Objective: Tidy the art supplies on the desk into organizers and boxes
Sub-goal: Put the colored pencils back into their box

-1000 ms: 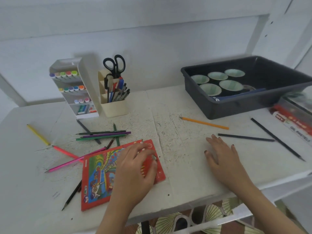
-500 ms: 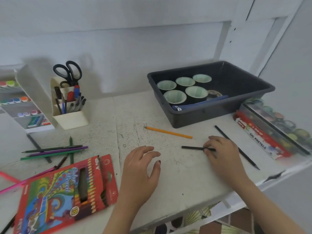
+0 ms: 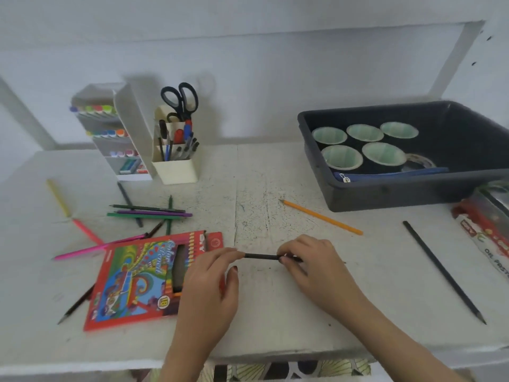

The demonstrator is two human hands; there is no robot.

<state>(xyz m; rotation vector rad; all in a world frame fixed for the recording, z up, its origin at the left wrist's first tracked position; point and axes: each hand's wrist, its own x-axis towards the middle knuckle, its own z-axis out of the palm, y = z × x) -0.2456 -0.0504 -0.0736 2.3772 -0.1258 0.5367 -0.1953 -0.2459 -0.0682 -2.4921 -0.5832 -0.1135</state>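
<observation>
The left hand (image 3: 209,285) and the right hand (image 3: 311,267) are showing bare, with both forearms running uncovered to the lower border. The fingernails are wearing dark polish, clearest on the left thumb (image 3: 235,269). Below the front edge of the desk (image 3: 275,340), dark fabric (image 3: 275,369) with pale fan shapes is showing; I cannot tell whether it is clothing.

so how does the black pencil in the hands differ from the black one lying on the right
The held pencil is pinched by the left hand and right hand; the loose pencil lies untouched on the desk. The held pencil runs level across the view, the loose pencil slants. Both are black.
</observation>
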